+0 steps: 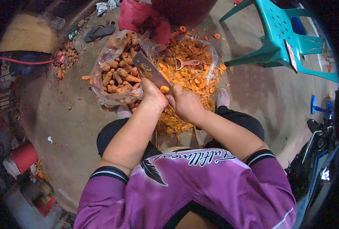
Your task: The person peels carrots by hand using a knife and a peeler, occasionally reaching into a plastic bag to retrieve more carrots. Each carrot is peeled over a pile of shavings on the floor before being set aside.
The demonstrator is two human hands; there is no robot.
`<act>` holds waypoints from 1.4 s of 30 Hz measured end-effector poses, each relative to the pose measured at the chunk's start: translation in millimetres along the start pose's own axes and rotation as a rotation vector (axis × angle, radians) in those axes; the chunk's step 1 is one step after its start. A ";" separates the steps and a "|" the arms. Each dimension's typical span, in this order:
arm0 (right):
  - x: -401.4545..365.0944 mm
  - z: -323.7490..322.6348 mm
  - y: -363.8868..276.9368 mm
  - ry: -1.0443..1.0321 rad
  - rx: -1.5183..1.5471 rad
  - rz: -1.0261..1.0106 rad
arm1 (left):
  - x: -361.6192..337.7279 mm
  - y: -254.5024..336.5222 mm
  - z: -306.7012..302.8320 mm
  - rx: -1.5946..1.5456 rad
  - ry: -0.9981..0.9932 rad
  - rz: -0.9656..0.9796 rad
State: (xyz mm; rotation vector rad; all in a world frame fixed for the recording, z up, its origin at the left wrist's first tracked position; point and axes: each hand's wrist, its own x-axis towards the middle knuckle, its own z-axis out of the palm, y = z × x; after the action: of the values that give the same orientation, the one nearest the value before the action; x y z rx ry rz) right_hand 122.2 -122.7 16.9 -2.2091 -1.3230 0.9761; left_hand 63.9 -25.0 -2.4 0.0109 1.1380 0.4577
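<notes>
A wide-bladed knife slants across the middle of the view, with slivers of carrot stuck to its blade. My right hand is closed round its handle end. Against the lower edge of the blade, my left hand is closed on a carrot whose orange cut end shows; the rest is hidden by the fingers. Below and beyond the hands lies a heap of carrot slices and peelings, with a pink peeler on top. Left of it, a clear plastic bag holds whole unwashed carrots.
A green plastic chair stands at the upper right. Beyond the heap are a red mesh sack and a dark red tub. A dark sandal lies at the upper left; a motorbike is at the right.
</notes>
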 end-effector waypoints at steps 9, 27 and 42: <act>14.3 -25.8 22.4 -0.115 0.882 0.218 | 6.4 18.7 -12.3 0.104 -0.251 0.021; 18.3 -32.0 43.8 0.040 0.123 0.268 | -20.4 124.6 150.7 0.358 -0.718 0.465; 45.3 26.2 88.2 -0.104 -0.020 0.343 | 61.4 222.3 16.9 0.814 -0.339 0.382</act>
State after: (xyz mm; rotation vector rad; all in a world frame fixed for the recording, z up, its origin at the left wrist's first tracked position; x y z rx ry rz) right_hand 170.9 -126.1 -73.2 -2.4826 -1.0152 1.2165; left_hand 22.6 202.4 4.2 0.9927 0.9177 0.2833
